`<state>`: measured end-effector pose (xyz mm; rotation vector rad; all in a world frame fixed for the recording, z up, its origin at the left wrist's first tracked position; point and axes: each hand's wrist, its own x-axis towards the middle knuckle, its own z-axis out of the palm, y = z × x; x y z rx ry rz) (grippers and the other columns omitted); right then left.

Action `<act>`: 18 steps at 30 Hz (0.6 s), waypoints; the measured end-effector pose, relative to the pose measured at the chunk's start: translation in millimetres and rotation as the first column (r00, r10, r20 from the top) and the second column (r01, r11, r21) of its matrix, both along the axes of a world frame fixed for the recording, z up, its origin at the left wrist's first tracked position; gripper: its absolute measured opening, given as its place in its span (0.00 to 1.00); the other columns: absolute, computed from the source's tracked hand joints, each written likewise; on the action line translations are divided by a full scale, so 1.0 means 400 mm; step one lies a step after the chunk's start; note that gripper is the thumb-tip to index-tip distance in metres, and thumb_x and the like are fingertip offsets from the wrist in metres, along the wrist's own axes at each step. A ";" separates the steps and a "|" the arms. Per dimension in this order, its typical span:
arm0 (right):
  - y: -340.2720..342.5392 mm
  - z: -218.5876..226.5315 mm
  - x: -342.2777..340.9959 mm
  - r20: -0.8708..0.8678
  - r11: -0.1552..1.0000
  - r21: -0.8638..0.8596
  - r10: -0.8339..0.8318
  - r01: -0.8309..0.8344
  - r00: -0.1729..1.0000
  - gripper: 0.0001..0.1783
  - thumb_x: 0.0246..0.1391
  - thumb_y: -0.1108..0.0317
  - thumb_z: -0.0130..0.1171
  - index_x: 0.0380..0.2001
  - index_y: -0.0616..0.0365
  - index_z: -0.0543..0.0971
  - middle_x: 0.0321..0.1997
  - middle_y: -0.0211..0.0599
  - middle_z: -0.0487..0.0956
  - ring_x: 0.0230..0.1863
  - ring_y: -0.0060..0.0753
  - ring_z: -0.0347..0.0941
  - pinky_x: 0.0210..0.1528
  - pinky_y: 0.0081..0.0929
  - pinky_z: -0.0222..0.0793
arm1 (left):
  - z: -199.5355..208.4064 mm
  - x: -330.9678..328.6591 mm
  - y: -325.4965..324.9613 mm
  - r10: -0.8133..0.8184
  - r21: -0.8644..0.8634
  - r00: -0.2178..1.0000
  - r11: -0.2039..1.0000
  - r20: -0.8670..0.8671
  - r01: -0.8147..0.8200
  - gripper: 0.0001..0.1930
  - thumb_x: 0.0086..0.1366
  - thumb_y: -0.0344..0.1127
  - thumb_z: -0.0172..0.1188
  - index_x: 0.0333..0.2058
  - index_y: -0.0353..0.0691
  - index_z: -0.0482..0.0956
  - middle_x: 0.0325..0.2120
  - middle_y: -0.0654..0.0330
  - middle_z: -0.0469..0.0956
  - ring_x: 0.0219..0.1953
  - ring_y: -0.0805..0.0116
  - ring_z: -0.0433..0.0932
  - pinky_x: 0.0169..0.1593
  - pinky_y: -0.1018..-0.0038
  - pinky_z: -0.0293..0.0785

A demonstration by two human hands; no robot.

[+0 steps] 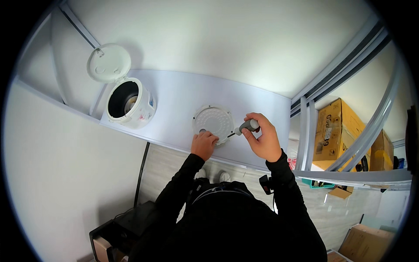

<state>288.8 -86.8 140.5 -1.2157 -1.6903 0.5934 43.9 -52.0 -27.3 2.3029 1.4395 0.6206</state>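
Note:
A round white plate (214, 118) with a dimpled face and small dark holes around its rim lies flat on the white table. My left hand (204, 144) rests at its near left edge with the fingers curled. A small grey piece shows by those fingertips, but what they hold is hidden. To the right, my right hand (265, 139) is wrapped round the grey handle of a screwdriver (244, 126). Its shaft slants down to the left, and the tip is close to the plate's right rim; whether it touches I cannot tell.
On the table's left end stands a white rice cooker (144, 111) with a dark inside, its lid (109, 63) raised. Metal frame rails (305, 131) rise at the right, with cardboard boxes (334, 131) beyond. A dark cabinet (126, 231) is at lower left.

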 end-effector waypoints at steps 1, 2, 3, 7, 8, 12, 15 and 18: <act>-0.001 -0.001 0.001 0.003 1.000 0.008 -0.016 0.016 1.000 0.22 0.54 0.77 0.69 0.52 0.58 0.77 0.45 0.40 0.82 0.38 0.38 0.79 0.38 0.29 0.75 | 0.000 0.000 0.000 0.002 0.008 1.000 1.000 0.022 -0.002 0.06 0.64 0.40 0.67 0.38 0.49 0.88 0.39 0.64 0.81 0.47 0.57 0.78 0.52 0.56 0.71; -0.001 -0.001 0.002 0.023 1.000 0.014 -0.028 0.028 0.999 0.22 0.54 0.77 0.69 0.52 0.59 0.77 0.46 0.40 0.82 0.38 0.39 0.79 0.39 0.30 0.75 | 0.006 0.003 0.002 0.004 0.015 0.999 1.000 0.044 -0.005 0.07 0.64 0.40 0.67 0.39 0.49 0.88 0.40 0.63 0.81 0.47 0.56 0.78 0.52 0.56 0.71; -0.002 -0.003 0.003 0.043 0.999 0.019 -0.041 0.040 0.998 0.22 0.54 0.77 0.69 0.52 0.59 0.77 0.46 0.41 0.82 0.37 0.40 0.79 0.39 0.31 0.76 | 0.011 0.008 0.005 -0.002 0.000 0.999 1.000 0.050 0.002 0.08 0.63 0.40 0.68 0.40 0.48 0.88 0.42 0.62 0.81 0.49 0.55 0.77 0.54 0.55 0.70; 0.000 -0.024 0.008 0.145 0.994 0.075 -0.088 0.078 0.986 0.22 0.55 0.75 0.71 0.52 0.60 0.76 0.46 0.44 0.81 0.38 0.46 0.80 0.39 0.34 0.78 | 0.033 0.044 0.023 -0.076 0.008 0.996 0.997 0.050 0.075 0.14 0.61 0.40 0.70 0.45 0.47 0.87 0.49 0.61 0.80 0.57 0.54 0.75 0.59 0.54 0.69; 0.001 -0.032 0.008 0.159 0.995 0.062 -0.092 0.082 0.983 0.22 0.55 0.75 0.71 0.52 0.60 0.76 0.46 0.45 0.81 0.38 0.47 0.81 0.40 0.34 0.78 | 0.033 0.056 0.027 -0.102 0.026 0.994 0.995 0.043 0.100 0.15 0.60 0.41 0.71 0.46 0.47 0.86 0.51 0.61 0.80 0.59 0.54 0.74 0.60 0.54 0.69; -0.005 -0.050 0.001 0.167 0.994 0.041 -0.104 0.098 0.980 0.21 0.55 0.74 0.72 0.51 0.60 0.76 0.46 0.46 0.81 0.37 0.48 0.81 0.40 0.35 0.79 | 0.000 0.106 0.033 -0.070 0.022 0.998 0.997 0.006 0.070 0.19 0.58 0.40 0.71 0.49 0.46 0.86 0.57 0.59 0.79 0.64 0.52 0.72 0.64 0.52 0.67; -0.014 -0.046 -0.002 0.156 0.993 0.038 -0.117 0.113 0.981 0.21 0.56 0.74 0.72 0.50 0.60 0.76 0.45 0.46 0.81 0.37 0.48 0.81 0.39 0.35 0.79 | -0.019 0.124 0.037 -0.095 0.022 0.995 0.995 -0.018 0.096 0.19 0.58 0.40 0.71 0.50 0.47 0.86 0.59 0.58 0.78 0.65 0.52 0.71 0.65 0.50 0.67; -0.018 -0.049 0.004 0.158 0.992 0.050 -0.127 0.120 0.979 0.21 0.56 0.73 0.72 0.50 0.60 0.76 0.45 0.46 0.81 0.36 0.47 0.81 0.39 0.35 0.78 | -0.021 0.111 0.037 -0.142 0.006 0.989 0.990 -0.027 0.142 0.19 0.58 0.39 0.71 0.50 0.49 0.86 0.59 0.60 0.78 0.66 0.53 0.71 0.66 0.49 0.66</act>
